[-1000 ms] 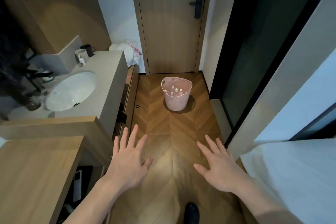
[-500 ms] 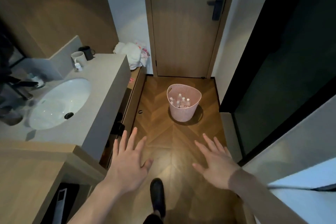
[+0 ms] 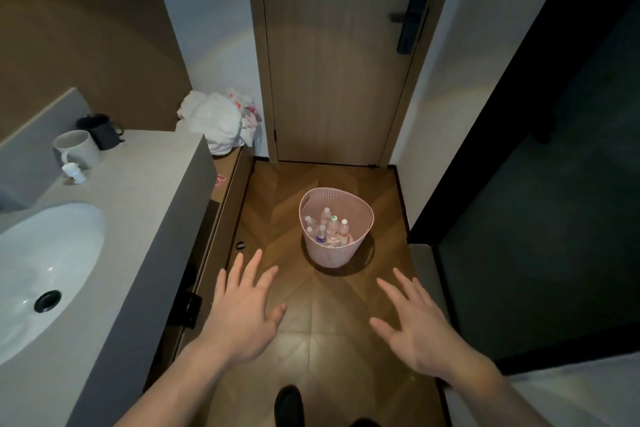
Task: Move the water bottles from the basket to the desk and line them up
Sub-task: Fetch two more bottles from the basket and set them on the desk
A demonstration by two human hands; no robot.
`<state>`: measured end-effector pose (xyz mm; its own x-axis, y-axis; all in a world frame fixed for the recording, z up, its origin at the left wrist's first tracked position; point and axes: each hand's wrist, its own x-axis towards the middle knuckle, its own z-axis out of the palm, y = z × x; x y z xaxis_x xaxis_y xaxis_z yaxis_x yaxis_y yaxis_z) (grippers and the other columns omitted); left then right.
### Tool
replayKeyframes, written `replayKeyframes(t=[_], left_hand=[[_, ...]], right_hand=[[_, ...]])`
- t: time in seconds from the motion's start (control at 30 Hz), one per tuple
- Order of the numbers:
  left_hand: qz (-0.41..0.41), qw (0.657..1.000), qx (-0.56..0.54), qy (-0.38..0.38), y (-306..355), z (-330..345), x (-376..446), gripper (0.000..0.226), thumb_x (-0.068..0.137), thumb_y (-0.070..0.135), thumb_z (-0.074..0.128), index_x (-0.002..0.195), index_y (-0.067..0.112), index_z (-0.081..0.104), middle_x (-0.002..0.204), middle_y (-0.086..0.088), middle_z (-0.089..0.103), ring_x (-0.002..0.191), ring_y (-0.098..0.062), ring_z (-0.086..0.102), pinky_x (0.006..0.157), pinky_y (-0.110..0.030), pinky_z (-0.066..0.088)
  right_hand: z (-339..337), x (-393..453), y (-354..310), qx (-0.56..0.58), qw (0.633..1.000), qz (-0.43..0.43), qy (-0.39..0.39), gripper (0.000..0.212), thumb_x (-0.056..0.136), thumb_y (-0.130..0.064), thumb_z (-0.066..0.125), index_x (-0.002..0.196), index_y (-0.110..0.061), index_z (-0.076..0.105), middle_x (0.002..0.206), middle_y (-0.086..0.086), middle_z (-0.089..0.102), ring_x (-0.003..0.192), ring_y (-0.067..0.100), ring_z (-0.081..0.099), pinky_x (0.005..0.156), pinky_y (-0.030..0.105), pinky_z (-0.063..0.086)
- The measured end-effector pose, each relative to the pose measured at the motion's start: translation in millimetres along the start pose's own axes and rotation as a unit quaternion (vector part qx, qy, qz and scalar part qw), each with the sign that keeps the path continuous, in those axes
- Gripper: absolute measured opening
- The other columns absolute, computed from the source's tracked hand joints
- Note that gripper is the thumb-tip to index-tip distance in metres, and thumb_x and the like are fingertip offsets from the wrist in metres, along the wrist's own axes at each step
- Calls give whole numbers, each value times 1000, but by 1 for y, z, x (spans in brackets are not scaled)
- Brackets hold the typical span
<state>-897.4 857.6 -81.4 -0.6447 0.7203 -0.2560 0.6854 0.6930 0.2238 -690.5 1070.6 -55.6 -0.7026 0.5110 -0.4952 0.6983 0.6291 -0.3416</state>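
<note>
- Both hands out in front, palms down over the herringbone floor (image 3: 332, 315), fingers spread and straight: left hand (image 3: 242, 319) and right hand (image 3: 419, 329), each grip wide open, holding nothing, touching nothing.
- Pink perforated basket (image 3: 341, 255) standing upright on the floor before the closed wooden door (image 3: 332, 55), well ahead of both hands and between them.
- Water bottles (image 3: 327, 225) upright inside, clear plastic, mostly white caps, one green-topped; about half a dozen, exact count hard to make out.
- Lower halves of the bottles hidden by the basket wall; labels too small to read.
- Grey bench (image 3: 145, 218) along the left with a white sink (image 3: 45, 274) cut off by the frame edge, a white mug (image 3: 74, 149) and dark mug (image 3: 100, 130) at its back.
- Crumpled white bag (image 3: 218, 121) beyond the bench; dark shoe (image 3: 289, 406) partly cropped at the bottom edge.
</note>
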Motion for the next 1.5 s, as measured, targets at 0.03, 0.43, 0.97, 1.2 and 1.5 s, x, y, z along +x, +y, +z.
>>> replayKeyframes(t=[0.03,0.43,0.97,1.2,1.5], left_hand=[[9,1000,10,-8,1,-3,19,74,103,65,38,167,37,15,175,2,-15,160,-28,-20,126,-51,-12],[4,998,18,-63,30,-16,221,74,102,62,43,166,35,18,176,1,-7,162,-28,-10,129,-49,-3],[-67,986,-27,-150,53,-6,414,70,101,51,50,163,28,27,175,-3,10,160,-28,11,129,-46,19],[-56,974,-50,-214,28,10,514,74,99,46,54,164,25,24,172,-3,17,155,-29,23,126,-45,27],[-64,953,-52,-293,-15,105,641,62,95,53,56,152,36,38,148,3,46,131,-26,48,110,-42,44]], right_hand=[[-5,11,1,8,1000,6,-3,78,103,-63,48,166,-43,7,175,-13,-14,162,22,-14,131,50,4],[-82,187,29,37,999,9,-31,77,104,-59,50,167,-42,10,175,-13,-13,162,22,-13,130,51,6],[-166,432,47,-3,992,-63,-109,77,103,-51,56,167,-35,16,176,-7,5,162,22,5,130,46,17],[-159,514,44,-11,994,-43,-102,61,105,-47,57,159,-34,34,166,-9,35,149,16,40,115,29,40],[-53,643,87,45,992,16,-114,43,98,-49,47,137,-33,55,127,-7,65,111,19,66,93,37,56]])
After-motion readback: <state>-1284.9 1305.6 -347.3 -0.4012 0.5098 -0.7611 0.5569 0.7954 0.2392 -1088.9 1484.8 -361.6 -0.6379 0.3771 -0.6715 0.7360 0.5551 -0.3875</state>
